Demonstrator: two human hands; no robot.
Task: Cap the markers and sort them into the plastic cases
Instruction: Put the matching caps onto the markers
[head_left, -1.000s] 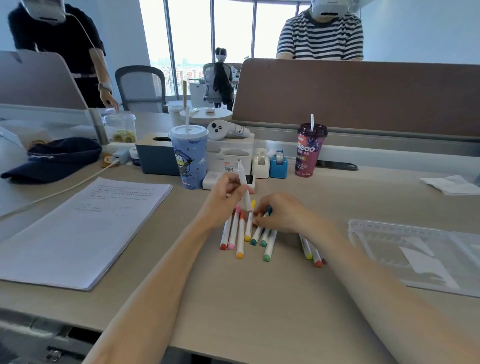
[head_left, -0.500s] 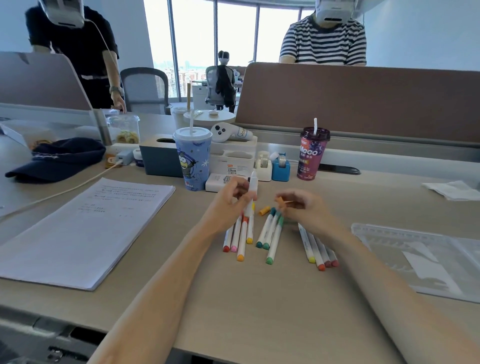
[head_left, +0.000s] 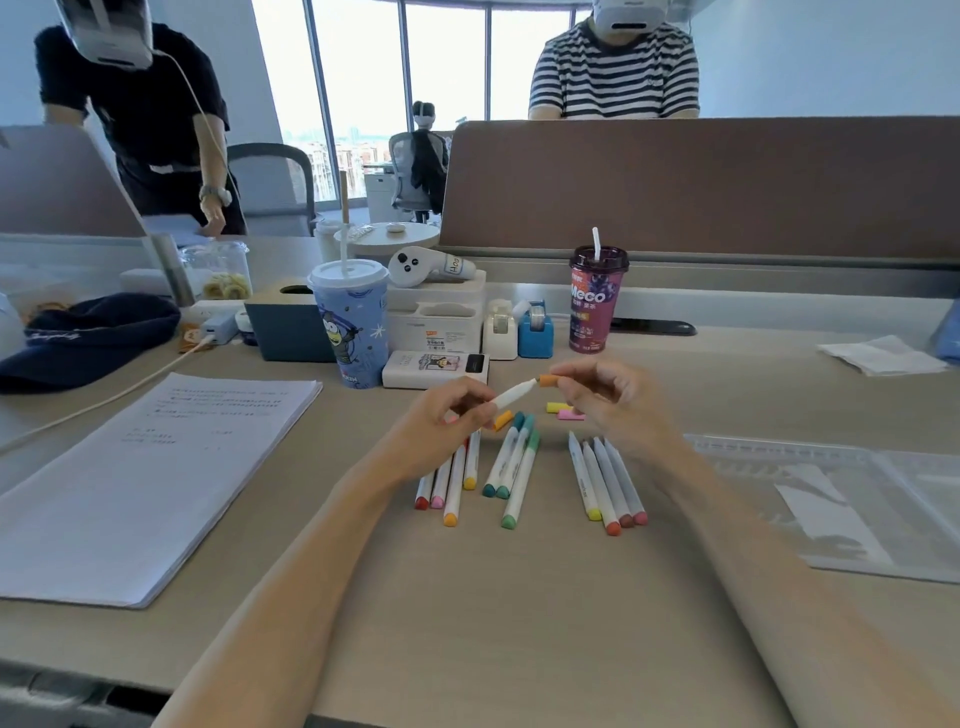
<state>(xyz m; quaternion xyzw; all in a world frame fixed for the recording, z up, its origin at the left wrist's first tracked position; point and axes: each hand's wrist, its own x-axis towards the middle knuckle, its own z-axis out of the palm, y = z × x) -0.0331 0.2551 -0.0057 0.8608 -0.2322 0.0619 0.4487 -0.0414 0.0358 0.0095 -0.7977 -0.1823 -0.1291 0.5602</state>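
Fingers of the left hand (head_left: 441, 418) clamp the white marker (head_left: 511, 396), tip aimed at two o'clock, so the right hand (head_left: 621, 408), pinching the orange cap (head_left: 549, 380), can likely press it on.

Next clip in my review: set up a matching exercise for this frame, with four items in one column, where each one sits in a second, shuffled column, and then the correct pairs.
Things
1. small orange marker cap
2. white marker
3. clear plastic case
4. thick white paper stack

Places
A. flat on the desk, right of the rows of markers
B. gripped in the left hand
C. flat on the desk, left of the rows of markers
D. pinched by fingers of the right hand

Pairs: 1-D, 2-B, 3-A, 4-C
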